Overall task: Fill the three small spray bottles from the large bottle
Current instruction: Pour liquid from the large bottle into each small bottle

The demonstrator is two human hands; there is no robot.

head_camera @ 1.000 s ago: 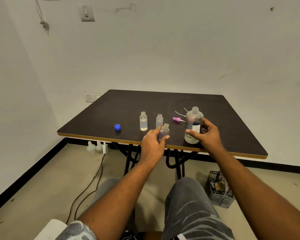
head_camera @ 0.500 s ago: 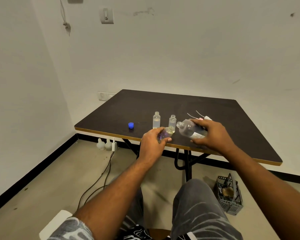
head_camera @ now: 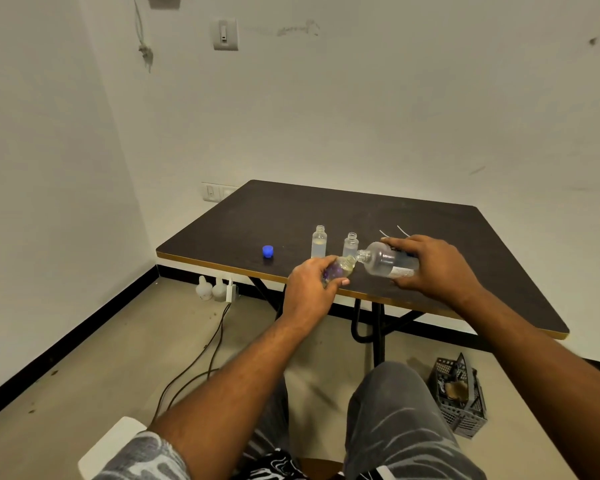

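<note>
**A:** What do the containers hold?

**B:** The large clear plastic bottle (head_camera: pixel 385 263), white-labelled, lies tipped almost flat above the near edge of the dark brown table (head_camera: pixel 326 209). Its open neck meets the mouth of a small clear bottle with a purple tint (head_camera: pixel 340 270), which leans towards it. I cannot tell how much is in either. Behind them, two more small bottles stand upright and uncapped. The left standing bottle (head_camera: pixel 319 242) holds clear liquid past halfway. The level in the right standing bottle (head_camera: pixel 350 245) I cannot judge.

**A:** And the hands?

**B:** The right hand (head_camera: pixel 433 268) lies over the large bottle's body, fingers curled round it. The left hand (head_camera: pixel 309 289) grips the tinted bottle between thumb and curled fingers. A round blue cap (head_camera: pixel 267 251) lies apart to the left, and two thin white tubes (head_camera: pixel 392 233) show behind the right hand.

**A:** What differs from a second ago?

**B:** Then the large bottle stood upright on the table in the right hand's grasp, and the tinted bottle stood nearly straight. Now both are tilted, mouth to mouth. The standing pair and the cap have kept their places.
</note>
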